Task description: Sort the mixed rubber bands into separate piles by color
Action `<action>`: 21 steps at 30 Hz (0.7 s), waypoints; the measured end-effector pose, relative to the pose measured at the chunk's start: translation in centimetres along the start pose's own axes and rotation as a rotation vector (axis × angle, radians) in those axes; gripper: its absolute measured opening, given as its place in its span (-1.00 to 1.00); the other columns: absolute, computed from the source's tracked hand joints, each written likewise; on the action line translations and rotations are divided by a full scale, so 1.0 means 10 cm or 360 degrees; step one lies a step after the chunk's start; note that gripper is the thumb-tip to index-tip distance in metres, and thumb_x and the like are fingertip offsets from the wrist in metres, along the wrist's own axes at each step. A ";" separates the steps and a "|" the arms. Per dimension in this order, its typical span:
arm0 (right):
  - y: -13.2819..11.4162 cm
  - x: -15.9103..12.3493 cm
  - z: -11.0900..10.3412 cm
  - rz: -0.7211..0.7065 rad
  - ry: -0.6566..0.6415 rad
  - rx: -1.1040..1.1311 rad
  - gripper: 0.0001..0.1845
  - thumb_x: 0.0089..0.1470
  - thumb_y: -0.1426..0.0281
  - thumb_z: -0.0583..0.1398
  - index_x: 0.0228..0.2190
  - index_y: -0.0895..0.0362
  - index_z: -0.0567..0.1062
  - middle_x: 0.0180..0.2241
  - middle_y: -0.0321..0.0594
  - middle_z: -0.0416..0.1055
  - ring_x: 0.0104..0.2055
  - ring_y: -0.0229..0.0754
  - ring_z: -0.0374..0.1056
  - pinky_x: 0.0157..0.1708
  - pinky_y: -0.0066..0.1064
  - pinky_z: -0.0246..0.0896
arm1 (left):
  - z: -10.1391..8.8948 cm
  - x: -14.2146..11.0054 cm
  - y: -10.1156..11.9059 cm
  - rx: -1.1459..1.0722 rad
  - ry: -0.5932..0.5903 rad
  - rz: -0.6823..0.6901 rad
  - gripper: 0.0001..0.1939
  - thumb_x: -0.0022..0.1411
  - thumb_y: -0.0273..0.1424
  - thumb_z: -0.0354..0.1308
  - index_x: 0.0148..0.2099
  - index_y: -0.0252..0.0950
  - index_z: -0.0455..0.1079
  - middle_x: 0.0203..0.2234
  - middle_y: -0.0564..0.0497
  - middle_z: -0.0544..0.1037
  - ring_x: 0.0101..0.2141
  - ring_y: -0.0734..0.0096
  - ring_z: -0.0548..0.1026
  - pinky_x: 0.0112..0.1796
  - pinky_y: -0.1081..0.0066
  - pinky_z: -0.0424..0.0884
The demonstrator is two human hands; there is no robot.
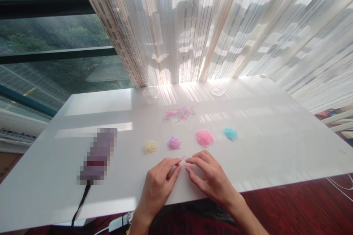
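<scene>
At the near side of the white table, my left hand has its thumb and fingertips drawn together; whatever is between them, if anything, is too small to make out. Facing it, my right hand holds its thumb and index finger a little apart. A tiny pale lilac loop shows by the fingertips of both hands. Just beyond lie small heaps of thin pieces, sorted by colour: a yellow heap, a purple heap, a pink heap and a turquoise heap.
Farther back lies a loose mixed-colour pile. A clear round container and a clear round lid-like disc stand near the curtain. To the left is a blurred-out purple object with a black cord.
</scene>
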State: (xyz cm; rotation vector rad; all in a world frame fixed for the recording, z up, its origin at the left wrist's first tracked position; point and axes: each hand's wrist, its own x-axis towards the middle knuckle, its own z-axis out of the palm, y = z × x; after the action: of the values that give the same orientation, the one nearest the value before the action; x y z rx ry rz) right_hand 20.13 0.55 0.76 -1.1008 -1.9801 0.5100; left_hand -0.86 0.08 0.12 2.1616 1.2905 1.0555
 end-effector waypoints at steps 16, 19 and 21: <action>0.01 0.01 0.04 0.0015 0.0018 0.0091 -0.87 0.33 0.49 0.22 -0.20 0.04 0.57 -0.30 -0.20 0.52 -0.26 -0.12 0.47 -0.27 -0.31 0.48 | -0.04 0.01 0.03 -0.0056 0.0078 0.0072 -0.83 0.49 -0.46 0.18 0.06 -0.22 0.51 -0.27 -0.03 0.65 -0.32 0.36 0.59 -0.26 0.41 0.57; 0.02 0.01 0.04 0.0046 0.0024 0.0110 -0.87 0.33 0.49 0.22 -0.21 0.05 0.57 -0.31 -0.21 0.51 -0.26 -0.14 0.47 -0.27 -0.33 0.47 | -0.04 0.02 0.05 -0.0054 0.0089 0.0061 -0.84 0.48 -0.47 0.18 0.05 -0.23 0.52 -0.27 -0.03 0.66 -0.30 0.35 0.62 -0.25 0.42 0.58; 0.02 0.00 0.03 0.0056 0.0044 0.0120 -0.88 0.32 0.49 0.23 -0.22 0.05 0.56 -0.31 -0.22 0.50 -0.27 -0.15 0.47 -0.27 -0.35 0.46 | -0.03 0.01 0.04 -0.0069 0.0088 0.0042 -0.83 0.48 -0.47 0.19 0.05 -0.23 0.52 -0.27 -0.04 0.67 -0.30 0.35 0.63 -0.27 0.44 0.58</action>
State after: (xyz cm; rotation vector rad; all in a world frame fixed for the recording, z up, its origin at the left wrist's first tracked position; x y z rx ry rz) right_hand 19.93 0.69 0.45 -1.0919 -1.9047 0.5807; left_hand -0.85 -0.08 0.63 2.1367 1.2544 1.1511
